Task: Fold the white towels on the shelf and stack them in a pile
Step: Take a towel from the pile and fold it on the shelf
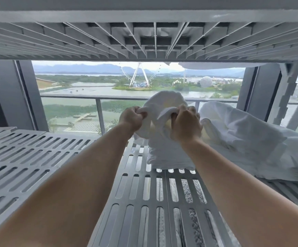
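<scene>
Your left hand (pixel 131 118) and right hand (pixel 185 124) each clench the white towel (pixel 162 102). It bulges at twelve o'clock above your fingers (pixel 192 110).

Both hands reach over a grey slotted shelf (pixel 37 157). The left hand (pixel 131 118) and the right hand (pixel 185 123) each grip a bunched edge of a white towel (pixel 162 104), lifting its top while its lower part rests on the shelf. A heap of crumpled towels (pixel 251 134) lies just beside it on the right. Another slotted shelf (pixel 144 41) hangs overhead.
</scene>
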